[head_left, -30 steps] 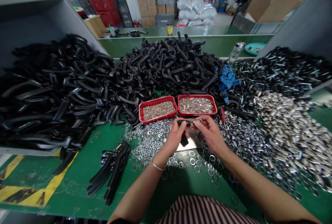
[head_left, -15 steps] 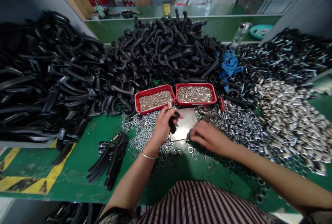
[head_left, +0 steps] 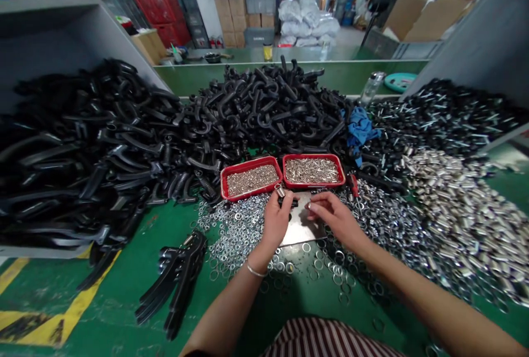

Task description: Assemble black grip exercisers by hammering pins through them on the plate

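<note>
My left hand [head_left: 276, 218] is closed round a small black handle part [head_left: 288, 201] with a metal stud at its top, held over a bare metal plate [head_left: 301, 229]. My right hand [head_left: 333, 215] hovers just right of it, fingers pinched on a small metal ring I can barely make out. Both hands sit just in front of two red trays: the left red tray [head_left: 224, 182] holds small silver screws, the right red tray [head_left: 342, 172] holds silver pins. Loose washers [head_left: 233, 225] lie scattered round the plate.
A big heap of black plastic handles [head_left: 124, 142] fills the left and back of the green bench. Silver sleeves [head_left: 463, 208] and dark bolts [head_left: 450, 114] pile up at the right. Several assembled black handles [head_left: 177, 277] lie at front left. A blue rag [head_left: 360, 128] lies behind the trays.
My right hand has come up from the washers by the plate to the black part in my left hand. The head view has tilted upward again.
</note>
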A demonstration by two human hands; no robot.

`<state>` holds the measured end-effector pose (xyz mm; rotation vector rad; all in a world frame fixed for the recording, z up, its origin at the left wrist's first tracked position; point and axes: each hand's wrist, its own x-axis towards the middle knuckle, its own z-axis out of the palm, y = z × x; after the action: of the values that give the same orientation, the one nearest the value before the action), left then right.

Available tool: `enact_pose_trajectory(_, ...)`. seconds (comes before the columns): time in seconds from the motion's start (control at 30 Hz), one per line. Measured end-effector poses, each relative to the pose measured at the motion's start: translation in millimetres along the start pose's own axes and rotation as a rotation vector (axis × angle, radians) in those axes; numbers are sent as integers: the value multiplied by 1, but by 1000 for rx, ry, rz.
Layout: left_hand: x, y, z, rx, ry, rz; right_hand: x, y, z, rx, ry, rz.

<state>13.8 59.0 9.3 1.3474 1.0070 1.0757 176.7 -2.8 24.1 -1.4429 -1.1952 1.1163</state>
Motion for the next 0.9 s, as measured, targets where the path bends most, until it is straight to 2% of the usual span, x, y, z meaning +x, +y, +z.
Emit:
enact_pose_trajectory(0.1, -1, -1, 0, 102, 23, 117, 18, 2, 13, 388, -62, 122)
enact_pose_trajectory(0.2, -4, -5, 1, 170, 34, 144, 23, 9, 24, 551, -112, 197)
enact_pose_trajectory(0.3, -5, -9, 2, 198, 35, 127, 20, 11, 22, 515, -134, 207)
enact_pose_trajectory(0.43, -6, -9, 3, 205, 19, 97, 16, 4, 7, 229, -181, 78)
enact_pose_trajectory(0.5, -7, -7, 2, 222, 3, 118, 16, 1, 2, 156, -216, 46)
enact_pose_trajectory(0.57, -8, -4, 1, 247, -37, 197, 15, 0, 1, 236, -266, 75)
enact_pose_trajectory(0.63, -9, -2, 0, 276, -92, 301, 15, 2, 3, 402, -320, 158)
enact_pose_trajectory(0.7, -9, -2, -2, 300, -135, 340, 12, 5, 5, 505, -370, 246)
enact_pose_trajectory(0.77, -8, -3, -3, 295, -144, 279, 8, 8, 0, 411, -442, 297)
enact_pose_trajectory(0.8, -7, -3, -4, 279, -131, 225, 6, 9, -7, 277, -449, 283)
enact_pose_trajectory(0.83, -6, -3, -5, 254, -105, 171, 5, 11, -17, 93, -412, 235)
enact_pose_trajectory(0.9, -1, -2, -8, 189, -21, 102, 6, 16, -49, -358, -173, 61)
